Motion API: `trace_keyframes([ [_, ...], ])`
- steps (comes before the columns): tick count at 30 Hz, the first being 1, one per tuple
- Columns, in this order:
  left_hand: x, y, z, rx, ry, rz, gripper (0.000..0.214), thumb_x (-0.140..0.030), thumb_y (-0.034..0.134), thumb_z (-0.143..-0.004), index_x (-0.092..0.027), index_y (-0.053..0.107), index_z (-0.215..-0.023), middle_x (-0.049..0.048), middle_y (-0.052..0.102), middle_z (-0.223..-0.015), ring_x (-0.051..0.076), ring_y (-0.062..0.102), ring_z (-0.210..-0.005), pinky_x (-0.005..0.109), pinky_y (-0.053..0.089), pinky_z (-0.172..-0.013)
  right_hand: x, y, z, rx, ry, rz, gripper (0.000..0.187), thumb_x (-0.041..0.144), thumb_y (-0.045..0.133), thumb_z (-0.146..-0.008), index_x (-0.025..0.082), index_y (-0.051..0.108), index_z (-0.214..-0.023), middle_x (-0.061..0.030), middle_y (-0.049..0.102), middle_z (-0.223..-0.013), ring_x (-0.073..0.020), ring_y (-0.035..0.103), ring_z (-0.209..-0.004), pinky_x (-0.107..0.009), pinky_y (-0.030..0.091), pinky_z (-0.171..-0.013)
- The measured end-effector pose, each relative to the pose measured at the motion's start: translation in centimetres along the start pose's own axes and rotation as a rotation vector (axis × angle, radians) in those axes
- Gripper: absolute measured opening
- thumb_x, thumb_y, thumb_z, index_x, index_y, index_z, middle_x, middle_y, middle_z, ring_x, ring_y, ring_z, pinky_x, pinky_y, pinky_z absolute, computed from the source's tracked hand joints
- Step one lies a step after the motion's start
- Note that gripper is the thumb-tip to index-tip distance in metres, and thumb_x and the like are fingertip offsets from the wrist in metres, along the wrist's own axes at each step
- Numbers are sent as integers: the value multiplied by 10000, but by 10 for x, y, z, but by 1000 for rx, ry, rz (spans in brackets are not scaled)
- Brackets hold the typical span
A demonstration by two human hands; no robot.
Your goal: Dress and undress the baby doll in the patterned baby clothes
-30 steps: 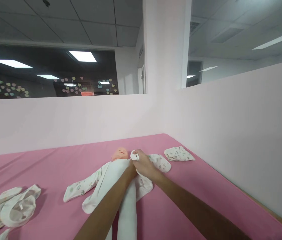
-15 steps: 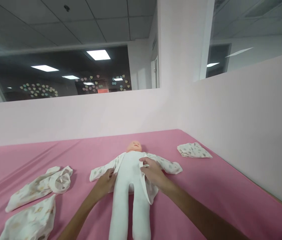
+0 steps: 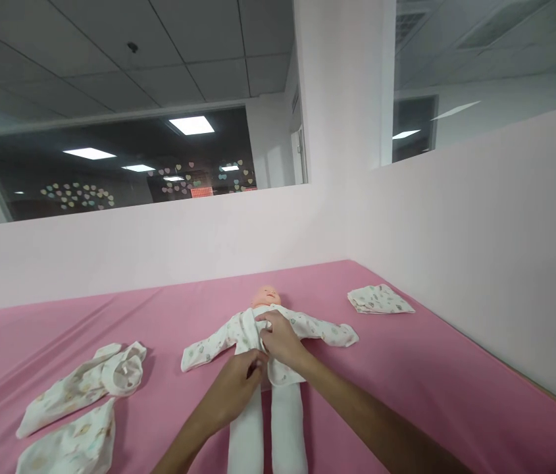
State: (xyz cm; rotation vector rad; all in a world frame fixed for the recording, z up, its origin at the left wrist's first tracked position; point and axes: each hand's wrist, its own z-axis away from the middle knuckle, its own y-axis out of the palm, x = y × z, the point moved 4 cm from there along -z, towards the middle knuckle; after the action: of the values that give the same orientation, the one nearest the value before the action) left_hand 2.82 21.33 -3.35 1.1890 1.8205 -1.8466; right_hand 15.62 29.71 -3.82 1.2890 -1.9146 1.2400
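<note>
A baby doll (image 3: 266, 295) with white cloth legs lies on its back, head away from me. It wears a white printed baby shirt (image 3: 320, 327), sleeves stretched out to both sides. My left hand (image 3: 241, 382) is closed at the lower front of the shirt, fingers pinched on its left front panel. Higher up on the chest, my right hand (image 3: 280, 339) pinches the edge of the right panel. The two panels now lie over the doll's torso, close together at the middle. My fingers hide part of where they meet.
Pink sheeting (image 3: 169, 329) covers the surface. Two crumpled printed garments, one of them a white piece with a looped opening (image 3: 122, 375), lie at the left. A folded printed cloth (image 3: 380, 299) rests at the right near the white wall (image 3: 480, 250).
Both hands have moved inward over the doll, drawing the shirt's front panels across its chest. The bare white torso is now mostly covered. The view has tilted slightly upward.
</note>
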Motion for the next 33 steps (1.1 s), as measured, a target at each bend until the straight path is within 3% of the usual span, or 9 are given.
trace_keyframes([
  [3, 0, -1, -7, 133, -23, 96, 321, -336, 399, -881, -202, 639, -1046, -15, 581, -733, 148, 507, -646, 249, 367, -590, -5, -4, 2, -42, 99, 132, 351, 220, 504, -768, 174, 620, -1095, -125, 584, -1213, -251, 601, -1043, -388, 446, -915],
  [5, 16, -14, -25, -16, -103, 46, 357, -366, 396, -886, -197, 626, -1101, 10, 637, -810, 167, 572, -714, 259, 408, -637, -8, -5, -5, -85, 170, 215, 428, 345, 534, -794, 151, 570, -1174, -176, 554, -1240, -308, 583, -1065, -453, 429, -912],
  [8, 48, -34, -62, -322, -252, -252, 346, -420, 413, -880, -192, 622, -1034, 61, 694, -978, 205, 638, -889, 272, 434, -735, -11, 3, -23, -105, 251, 302, 510, 428, 613, -751, 109, 594, -1148, -236, 583, -1188, -384, 550, -1117, -500, 406, -914],
  [11, 73, -35, -100, -332, -304, -344, 348, -471, 442, -861, -169, 615, -830, 107, 700, -867, 253, 653, -849, 296, 416, -700, -17, 12, -39, -123, 294, 353, 354, 317, 621, -747, 106, 663, -1028, -255, 616, -1146, -398, 555, -1120, -506, 393, -912],
  [15, 86, -31, -130, -378, -322, -352, 327, -406, 418, -874, -159, 590, -749, 143, 694, -850, 270, 656, -849, 292, 389, -659, -33, 9, -52, -167, 312, 354, 161, 171, 558, -765, 158, 698, -842, -192, 686, -1000, -319, 618, -1021, -412, 417, -854],
  [20, 81, -24, -145, -399, -253, -265, 198, -266, 464, -821, -176, 575, -684, 55, 682, -733, 193, 650, -732, 243, 380, -598, -45, 0, -65, -249, 273, 204, 236, 231, 440, -826, 198, 659, -743, -91, 683, -777, -231, 631, -796, -309, 419, -694],
  [24, 69, -16, -151, -476, -196, -213, 163, -208, 450, -829, -168, 608, -829, 52, 710, -850, 178, 655, -798, 241, 418, -651, -44, 12, -74, -310, 191, 44, 288, 302, 365, -845, 211, 589, -689, -30, 645, -729, -182, 573, -696, -267, 387, -611],
  [28, 62, -10, -149, -549, -144, -217, 191, -183, 441, -855, -166, 621, -919, 75, 709, -989, 203, 631, -956, 275, 425, -783, -47, 26, -77, -271, 108, -60, 250, 305, 412, -786, 221, 488, -564, 13, 551, -607, -160, 508, -631, -250, 346, -573],
  [33, 65, -6, -142, -552, -139, -228, 228, -214, 428, -895, -168, 649, -925, 87, 719, -945, 226, 639, -955, 289, 410, -779, -54, 28, -75, -220, 67, -138, 236, 319, 444, -745, 219, 438, -532, 37, 463, -557, -141, 440, -587, -248, 314, -563],
])
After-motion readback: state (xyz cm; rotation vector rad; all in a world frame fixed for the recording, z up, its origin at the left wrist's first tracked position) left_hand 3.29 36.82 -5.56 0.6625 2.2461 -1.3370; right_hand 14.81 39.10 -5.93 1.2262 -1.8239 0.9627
